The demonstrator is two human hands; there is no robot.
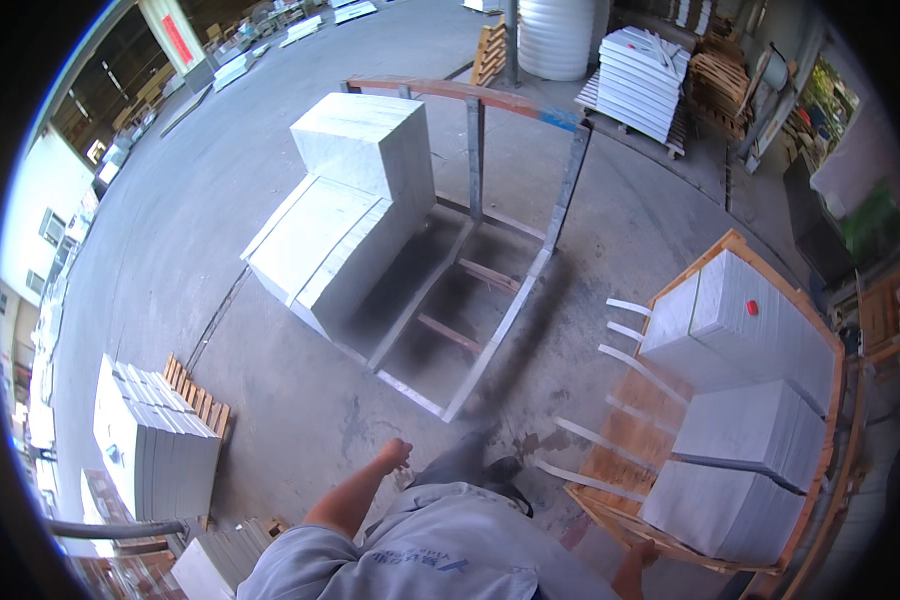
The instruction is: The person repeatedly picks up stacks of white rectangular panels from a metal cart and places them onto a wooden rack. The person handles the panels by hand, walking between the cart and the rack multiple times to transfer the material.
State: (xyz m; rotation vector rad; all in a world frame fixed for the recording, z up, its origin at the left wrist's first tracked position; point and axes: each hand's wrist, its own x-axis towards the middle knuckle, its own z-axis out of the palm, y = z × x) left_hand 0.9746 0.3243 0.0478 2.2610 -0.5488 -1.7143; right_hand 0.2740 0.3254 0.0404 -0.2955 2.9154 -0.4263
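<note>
My left hand (395,455) hangs in front of my body over the concrete floor, its fingers loosely curled with nothing seen in them. My right hand (646,553) is low at the right, beside the near edge of a wooden crate (610,520); whether it touches the wood I cannot tell, and its fingers are mostly hidden. Inside the crate stand stacks of pale stone-like slabs (740,440), with white straps (595,440) trailing over its open side. Ahead is a metal frame rack (500,345) bearing white slab blocks (360,145) on its left part.
At the left, a slab stack (175,465) stands by a wooden pallet (198,395). More slabs (215,560) sit near my left arm. Farther off are a slab pile (640,85), a large white roll (555,40) and stacked pallets (720,85). Concrete floor (270,370) lies between.
</note>
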